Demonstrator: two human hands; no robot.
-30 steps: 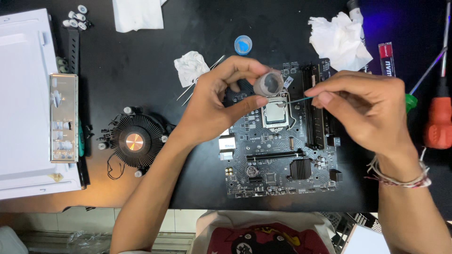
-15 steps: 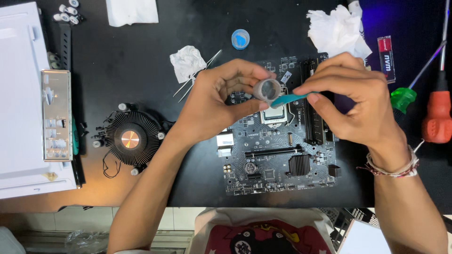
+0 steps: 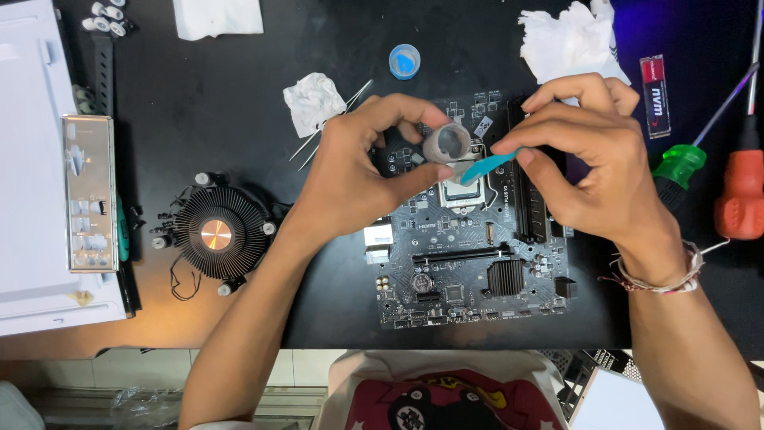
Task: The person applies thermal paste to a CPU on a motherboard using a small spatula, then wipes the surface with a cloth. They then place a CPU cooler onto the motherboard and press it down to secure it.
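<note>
Round CPU cooler point(image 3: 216, 234) with the copper middle sits toward the desk's left side, silver I/O shield point(image 3: 89, 193) just beside it on a white box point(image 3: 32, 159) at the left edge. Crumpled tissues: one point(image 3: 312, 100) mid-desk, a bigger wad point(image 3: 569, 40) at the back edge. Blue cap point(image 3: 404, 61) between them. Green-handled point(image 3: 678, 166) and orange-handled point(image 3: 740, 191) screwdrivers along the right edge.

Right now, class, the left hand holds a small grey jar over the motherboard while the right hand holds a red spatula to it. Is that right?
Not quite. The head view shows the spatula in the right hand is blue, not red. The rest stands: the left hand holds the small grey jar over the motherboard.
</note>
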